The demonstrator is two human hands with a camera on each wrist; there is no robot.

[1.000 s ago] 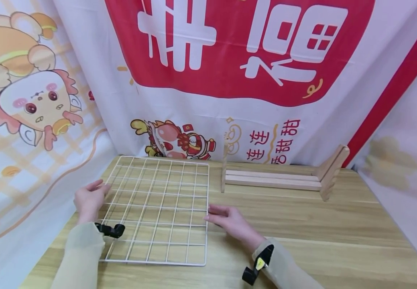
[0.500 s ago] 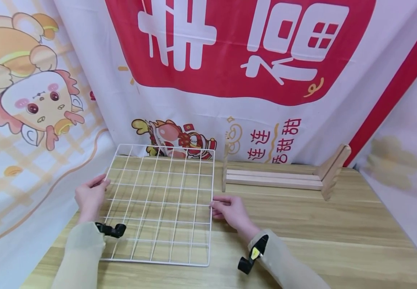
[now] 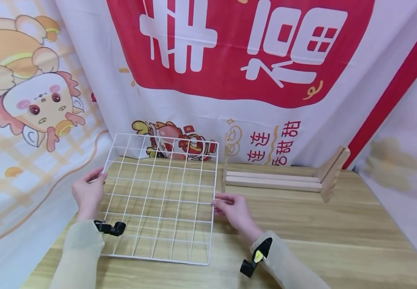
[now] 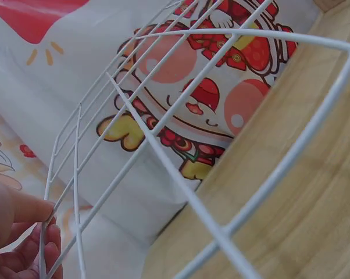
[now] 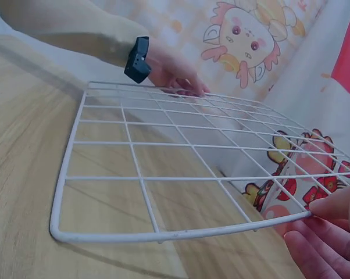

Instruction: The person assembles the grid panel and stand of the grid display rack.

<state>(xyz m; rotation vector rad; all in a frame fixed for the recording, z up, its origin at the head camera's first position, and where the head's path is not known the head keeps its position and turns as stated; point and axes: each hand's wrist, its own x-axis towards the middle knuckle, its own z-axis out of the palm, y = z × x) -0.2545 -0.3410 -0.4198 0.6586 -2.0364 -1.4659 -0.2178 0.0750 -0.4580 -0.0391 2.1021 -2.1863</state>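
A white wire grid panel [image 3: 163,199] tilts over the left half of the table, its far edge raised and its near edge low by the wood. My left hand [image 3: 88,194] grips its left side wire, thumb on top, as the left wrist view also shows with the hand [image 4: 25,232] at the lower left. On the opposite side, my right hand [image 3: 232,208] pinches the right side wire between thumb and fingers. The right wrist view has that hand [image 5: 329,232] at the frame's rim corner, with the grid [image 5: 141,178] stretching away toward the left hand [image 5: 176,72].
A wooden stand [image 3: 273,181] with two upright ends stands at the back right of the wood-grain table [image 3: 316,224]. Printed cloth [image 3: 179,92] hangs behind the table and along both sides. Black camera mounts [image 3: 111,228] are strapped to both wrists.
The grid's far edge has risen from the table, so the panel now tilts up toward the back cloth. Both hands have come up slightly with it, and the right hand has shifted a little right.
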